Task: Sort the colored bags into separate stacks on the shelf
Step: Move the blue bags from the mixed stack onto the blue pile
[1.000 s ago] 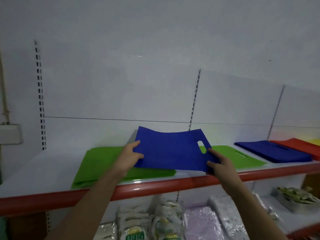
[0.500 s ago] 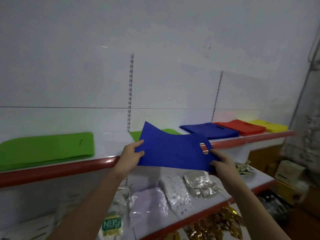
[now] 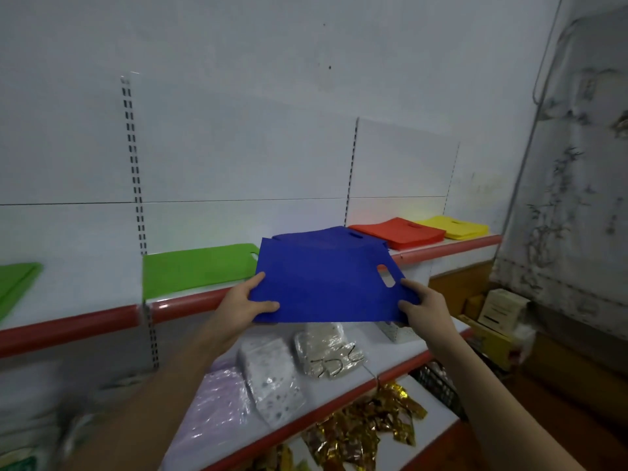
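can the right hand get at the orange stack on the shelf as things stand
Probably not right away: the right hand grips the blue bag, as does the left hand. The orange stack lies uncovered further right on the shelf, with nothing in the way once that grip lets go.

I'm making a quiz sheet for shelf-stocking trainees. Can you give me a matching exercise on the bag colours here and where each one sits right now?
Things:
1. blue bag
2. green stack
3. orange-red stack
4. yellow stack

Places:
A. farthest right on the upper shelf
B. on the shelf, just left of the held bag
C. held in the air by the left hand and the right hand
D. on the shelf, just left of the yellow stack

Pairs: 1-C, 2-B, 3-D, 4-A
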### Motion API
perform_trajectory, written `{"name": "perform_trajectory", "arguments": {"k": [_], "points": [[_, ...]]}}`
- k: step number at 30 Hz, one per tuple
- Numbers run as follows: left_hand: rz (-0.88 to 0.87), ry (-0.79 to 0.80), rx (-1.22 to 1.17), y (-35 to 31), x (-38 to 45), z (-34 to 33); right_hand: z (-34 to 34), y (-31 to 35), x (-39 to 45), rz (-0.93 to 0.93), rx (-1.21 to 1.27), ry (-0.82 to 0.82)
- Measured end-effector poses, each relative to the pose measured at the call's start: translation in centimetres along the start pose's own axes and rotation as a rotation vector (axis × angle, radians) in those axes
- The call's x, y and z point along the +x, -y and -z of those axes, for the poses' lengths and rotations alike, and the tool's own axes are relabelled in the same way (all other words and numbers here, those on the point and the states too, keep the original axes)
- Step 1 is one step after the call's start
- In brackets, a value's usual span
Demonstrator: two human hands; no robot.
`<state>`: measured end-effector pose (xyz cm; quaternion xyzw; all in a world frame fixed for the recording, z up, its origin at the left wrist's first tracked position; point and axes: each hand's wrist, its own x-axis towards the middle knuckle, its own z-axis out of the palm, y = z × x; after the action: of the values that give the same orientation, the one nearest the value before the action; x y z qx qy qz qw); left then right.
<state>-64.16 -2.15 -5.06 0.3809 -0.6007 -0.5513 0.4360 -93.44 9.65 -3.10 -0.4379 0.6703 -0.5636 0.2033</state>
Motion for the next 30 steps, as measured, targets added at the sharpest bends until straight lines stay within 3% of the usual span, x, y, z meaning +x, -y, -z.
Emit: {"name": "perform_trajectory", "arguments": {"k": [7,18,25,30], "points": [[-0.051,-0.089,-0.005,0.5,7.8,-3.7,-0.3,-3.0,10.2,0.055,-0.096,-0.017],[-0.060,-0.385,0.191,1.2,19.4,-8.0,-2.9,-4.6,27.9,0.196,-0.254,-0.007],[0.034,-0.454,0.467,1.2,24.1,-10.8,-4.0,-4.5,36.7,0.217,-0.420,0.208],[0.192,-0.445,0.684,1.3,26.4,-13.2,-4.5,-5.6,40.8,0.350,-0.687,0.325]]}}
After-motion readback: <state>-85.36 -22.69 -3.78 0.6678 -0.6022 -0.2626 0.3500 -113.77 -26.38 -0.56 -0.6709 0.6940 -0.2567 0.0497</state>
